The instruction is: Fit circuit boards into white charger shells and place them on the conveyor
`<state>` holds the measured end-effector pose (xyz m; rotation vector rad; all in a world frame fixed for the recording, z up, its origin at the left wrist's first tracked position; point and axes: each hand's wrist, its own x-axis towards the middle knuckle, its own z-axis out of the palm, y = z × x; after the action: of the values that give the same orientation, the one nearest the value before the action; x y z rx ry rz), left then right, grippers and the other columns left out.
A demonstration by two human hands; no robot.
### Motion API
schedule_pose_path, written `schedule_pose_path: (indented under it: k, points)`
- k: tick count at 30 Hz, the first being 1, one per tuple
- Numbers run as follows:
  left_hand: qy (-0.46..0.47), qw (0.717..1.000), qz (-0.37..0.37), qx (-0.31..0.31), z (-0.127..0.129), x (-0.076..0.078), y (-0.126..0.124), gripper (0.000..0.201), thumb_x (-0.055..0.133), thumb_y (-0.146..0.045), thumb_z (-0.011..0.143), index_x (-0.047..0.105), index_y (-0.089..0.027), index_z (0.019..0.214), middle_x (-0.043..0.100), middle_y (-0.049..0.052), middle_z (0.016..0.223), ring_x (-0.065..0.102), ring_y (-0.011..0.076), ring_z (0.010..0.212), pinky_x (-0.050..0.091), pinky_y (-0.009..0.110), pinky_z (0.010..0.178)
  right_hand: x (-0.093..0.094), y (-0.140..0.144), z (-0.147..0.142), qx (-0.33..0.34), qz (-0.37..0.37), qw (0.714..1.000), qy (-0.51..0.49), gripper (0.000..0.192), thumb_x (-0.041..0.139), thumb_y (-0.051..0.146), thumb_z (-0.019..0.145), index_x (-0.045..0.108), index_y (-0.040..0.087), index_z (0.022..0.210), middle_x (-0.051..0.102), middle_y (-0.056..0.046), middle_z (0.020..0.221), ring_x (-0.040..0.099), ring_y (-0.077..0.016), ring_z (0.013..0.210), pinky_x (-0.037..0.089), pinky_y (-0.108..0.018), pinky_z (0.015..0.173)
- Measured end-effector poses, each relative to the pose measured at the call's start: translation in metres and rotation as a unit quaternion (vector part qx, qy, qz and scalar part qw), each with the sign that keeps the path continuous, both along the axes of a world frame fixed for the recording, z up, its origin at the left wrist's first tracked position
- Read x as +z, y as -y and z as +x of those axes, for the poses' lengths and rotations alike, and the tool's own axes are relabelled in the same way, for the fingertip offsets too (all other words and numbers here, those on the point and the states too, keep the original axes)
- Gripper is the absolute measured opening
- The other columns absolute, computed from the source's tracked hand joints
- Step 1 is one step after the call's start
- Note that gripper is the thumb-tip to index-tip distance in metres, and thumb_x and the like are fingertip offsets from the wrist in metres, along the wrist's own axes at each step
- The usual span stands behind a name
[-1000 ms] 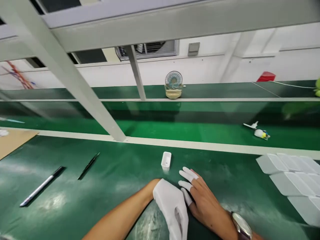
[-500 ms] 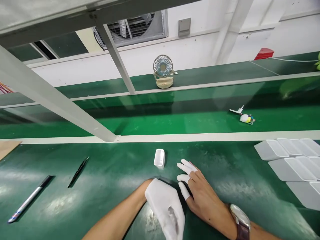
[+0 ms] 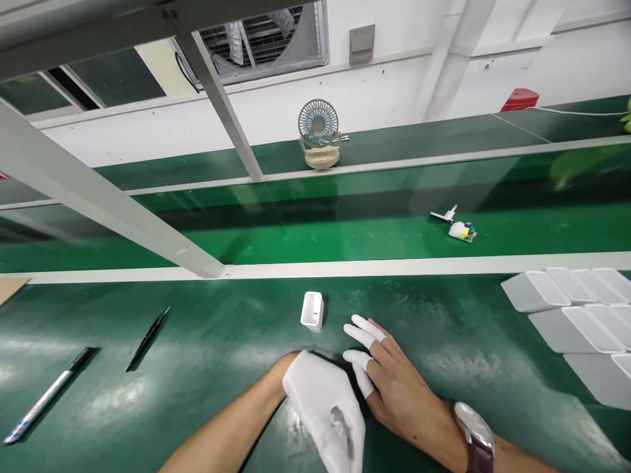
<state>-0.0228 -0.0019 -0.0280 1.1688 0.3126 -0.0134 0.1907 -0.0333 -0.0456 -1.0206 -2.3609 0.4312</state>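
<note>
Beyond the right hand (image 3: 397,381), a white-and-yellow part (image 3: 461,230) has slid left.

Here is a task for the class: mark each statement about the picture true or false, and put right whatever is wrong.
1. The left hand wears a white glove. True.
2. The right hand is gripping the small white box. False: the box stands on the green table, touched by neither hand.
3. The watch is on the left wrist. False: it is on the right.
4. A small fan stands beyond the table. True.
5. The pen lies to the right of both hands. False: it lies to their left.
</note>
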Motion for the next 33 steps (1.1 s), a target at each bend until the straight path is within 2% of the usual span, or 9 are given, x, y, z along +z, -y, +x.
schedule_pose_path:
  k: [10,15,18,23,25,27,29,31,33]
  points:
    - [-0.010,0.999,0.022,-0.043,0.009,0.008,-0.019,0.034,0.061,-0.035,0.095,0.059,-0.016,0.123,0.062,0.009,0.122,0.064,0.0226,0.104,0.057,0.042,0.086,-0.001,-0.001,-0.003,0.001,0.005,1.000,-0.001,0.043,0.046,-0.002,0.069,0.062,0.013,0.107,0.055,-0.019,0.133,0.034,-0.0336,0.143,0.030,-0.064,0.117]
    - [-0.004,0.995,0.060,-0.076,0.012,0.017,-0.025,0.034,0.061,-0.035,0.095,0.059,-0.016,0.123,0.062,0.009,0.121,0.064,0.0221,0.103,0.057,0.041,0.085,-0.001,-0.004,-0.006,-0.006,0.018,1.000,0.002,0.048,0.049,0.000,0.073,0.060,0.012,0.119,0.057,-0.018,0.133,0.037,-0.0307,0.142,0.029,-0.058,0.120]
    - [-0.006,0.993,0.089,-0.083,0.013,0.016,-0.024,0.032,0.061,-0.036,0.095,0.061,-0.015,0.119,0.065,0.008,0.114,0.067,0.0198,0.096,0.058,0.039,0.081,-0.003,-0.005,-0.008,-0.005,0.017,1.000,0.010,0.049,0.051,0.002,0.075,0.059,0.011,0.122,0.056,-0.018,0.135,0.037,-0.0305,0.142,0.028,-0.057,0.120]
    - [-0.028,0.985,0.154,-0.075,0.020,0.009,-0.017,0.043,0.076,-0.053,0.077,0.076,-0.015,0.097,0.075,0.005,0.085,0.071,0.0190,0.074,0.058,0.024,0.066,-0.006,-0.003,-0.009,-0.009,0.048,0.999,-0.010,0.044,0.051,0.007,0.087,0.055,0.012,0.130,0.057,-0.018,0.136,0.037,-0.0305,0.142,0.034,-0.058,0.117]
    - [-0.032,0.981,0.166,-0.093,0.020,0.016,-0.013,0.054,0.080,-0.058,0.068,0.077,-0.016,0.102,0.076,0.005,0.085,0.072,0.0212,0.075,0.059,0.024,0.068,-0.007,-0.002,-0.008,-0.008,0.051,0.999,-0.016,0.043,0.049,0.007,0.090,0.055,0.015,0.131,0.057,-0.016,0.136,0.038,-0.0300,0.141,0.035,-0.058,0.116]
    - [-0.032,0.982,0.161,-0.090,0.016,0.033,-0.008,0.062,0.081,-0.060,0.066,0.076,-0.015,0.109,0.076,0.007,0.090,0.073,0.0228,0.079,0.059,0.027,0.074,-0.008,-0.002,-0.008,-0.003,0.045,0.999,-0.016,0.047,0.049,0.005,0.087,0.056,0.017,0.132,0.056,-0.014,0.137,0.037,-0.0296,0.142,0.034,-0.058,0.117]
    - [-0.034,0.988,0.149,-0.016,0.007,0.057,-0.004,0.060,0.079,-0.058,0.070,0.075,-0.013,0.110,0.076,0.012,0.095,0.072,0.0228,0.079,0.059,0.030,0.075,-0.008,-0.002,-0.007,0.003,0.039,0.999,-0.013,0.050,0.052,0.006,0.085,0.055,0.017,0.133,0.055,-0.014,0.138,0.037,-0.0302,0.142,0.033,-0.058,0.117]
    - [-0.033,0.979,0.150,0.137,-0.004,0.078,-0.003,0.051,0.076,-0.057,0.075,0.076,-0.012,0.100,0.075,0.014,0.089,0.068,0.0189,0.065,0.057,0.030,0.063,-0.007,-0.002,-0.008,-0.001,0.047,0.999,-0.014,0.046,0.052,0.008,0.087,0.056,0.017,0.132,0.056,-0.014,0.137,0.039,-0.0305,0.141,0.033,-0.058,0.117]
    - [-0.025,0.920,0.182,0.347,-0.017,0.088,-0.009,0.045,0.069,-0.057,0.082,0.073,-0.012,0.078,0.068,0.007,0.066,0.055,0.0121,0.050,0.049,0.027,0.053,-0.007,-0.002,-0.009,-0.009,0.063,0.998,-0.019,0.040,0.049,0.009,0.091,0.058,0.018,0.129,0.058,-0.014,0.135,0.042,-0.0298,0.139,0.035,-0.057,0.116]
